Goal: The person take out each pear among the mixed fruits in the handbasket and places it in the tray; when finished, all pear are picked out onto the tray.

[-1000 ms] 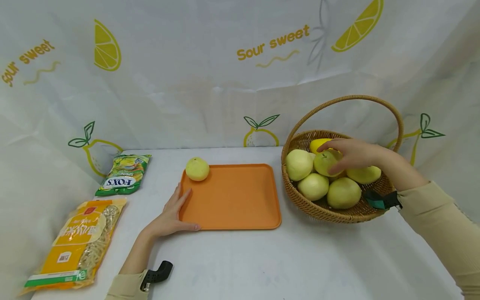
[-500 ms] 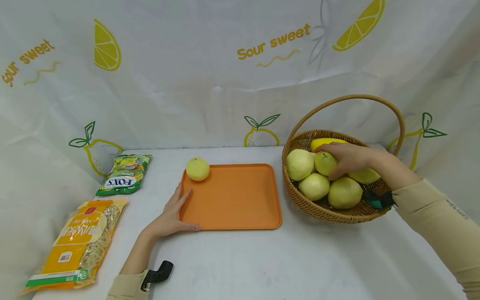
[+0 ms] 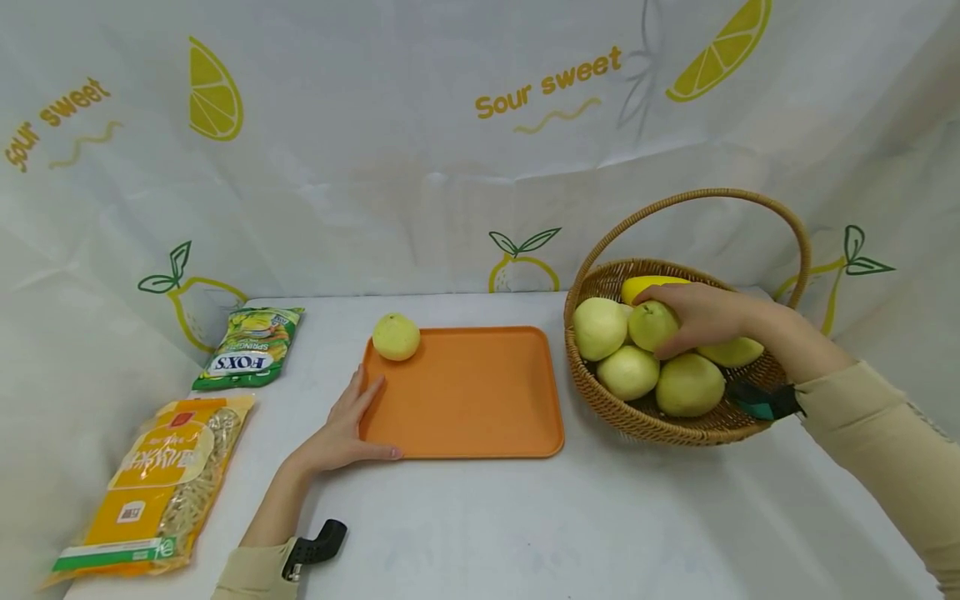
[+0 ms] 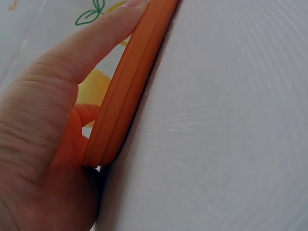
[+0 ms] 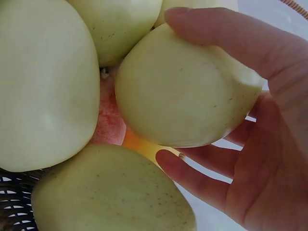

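In the basket (image 3: 600, 412), my right hand (image 3: 712, 315) holds a pale yellow-green pear (image 5: 185, 91), thumb on one side and fingers curled round the other. More pale fruits surround it, among them a speckled one (image 5: 115, 192) and a whitish one (image 5: 45, 82). My left hand (image 3: 347, 429) rests at the near left corner of an orange tray (image 3: 465, 392). Its thumb lies along the front rim and its extended fingers touch the left side. A round yellow-green fruit (image 3: 396, 337) sits in the tray's far left corner.
A green candy bag (image 3: 249, 348) and a yellow packet of dried noodles (image 3: 157, 483) lie at the left. The basket's tall handle (image 3: 697, 195) arches over the right forearm. A white printed cloth (image 3: 420, 150) hangs behind the table.
My right hand has moved down a little and its fingers have closed round the pear in the basket. The left hand and the tray stay in place.
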